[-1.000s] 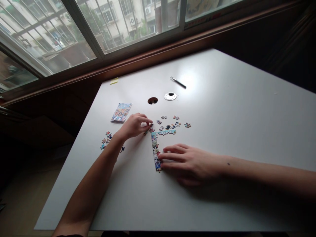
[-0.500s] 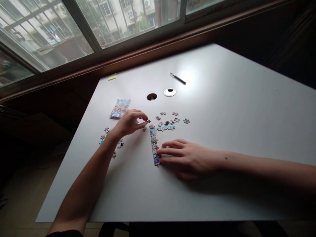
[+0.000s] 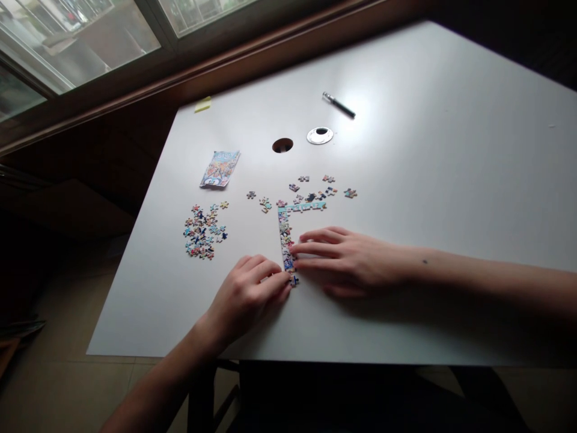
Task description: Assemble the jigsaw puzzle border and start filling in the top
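An L-shaped strip of joined puzzle pieces point(image 3: 285, 231) lies on the white table point(image 3: 406, 180), one arm running toward me and a short one to the right. At its near end, my left hand point(image 3: 255, 285) pinches a puzzle piece point(image 3: 294, 281) between thumb and fingers, touching or almost touching the strip's last piece. My right hand point(image 3: 351, 258) lies spread beside the strip, fingertips resting on its right edge. Loose puzzle pieces point(image 3: 311, 197) are scattered just beyond the strip. A denser pile of pieces point(image 3: 202, 231) lies to the left.
A colourful printed packet point(image 3: 220, 168) lies at the back left. Behind the pieces are a round hole point(image 3: 282, 145) in the tabletop, its metal cover point(image 3: 320, 135) and a pen point(image 3: 339, 105). A yellow sticky note point(image 3: 202, 104) is at the far left edge, below the window.
My left hand, holding a piece, has come from the strip's far corner down to its near end. My right hand stays on the strip. The view has tilted downward.
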Demonstrator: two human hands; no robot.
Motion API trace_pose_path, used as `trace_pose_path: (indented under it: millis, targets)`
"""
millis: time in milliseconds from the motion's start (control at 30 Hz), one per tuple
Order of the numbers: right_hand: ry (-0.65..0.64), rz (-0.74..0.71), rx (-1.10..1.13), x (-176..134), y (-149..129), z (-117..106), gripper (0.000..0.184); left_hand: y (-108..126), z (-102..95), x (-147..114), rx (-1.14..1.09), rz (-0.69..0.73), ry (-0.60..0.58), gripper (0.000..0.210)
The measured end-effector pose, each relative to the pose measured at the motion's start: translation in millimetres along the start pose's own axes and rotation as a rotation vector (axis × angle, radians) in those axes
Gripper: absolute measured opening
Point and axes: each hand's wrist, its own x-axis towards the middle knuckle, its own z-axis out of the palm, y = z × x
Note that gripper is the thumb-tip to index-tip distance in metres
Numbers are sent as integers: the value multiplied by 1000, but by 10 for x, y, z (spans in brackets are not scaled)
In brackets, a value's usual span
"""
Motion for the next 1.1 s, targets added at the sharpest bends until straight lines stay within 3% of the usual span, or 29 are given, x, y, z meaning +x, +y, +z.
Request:
trace_pose_path:
  millis: [467,700,833,933,1100]
  targets:
    - [24,-9,-13,-17,8,22,56,-29,66,34,5,34,25,22]
    - [27,-15,-18,-10,9,29,59,41,-44,38,125,69,-16,28]
    - [8,-3,-25,-7,8,24,60,-75,-56,157,101,209,-73,19]
    - [1,2,-12,-10,3,16,59,-208,25,261,11,298,-48,7]
    - [5,5,15,-19,-1,15,59,-305,136,286,-94,297,23,7]
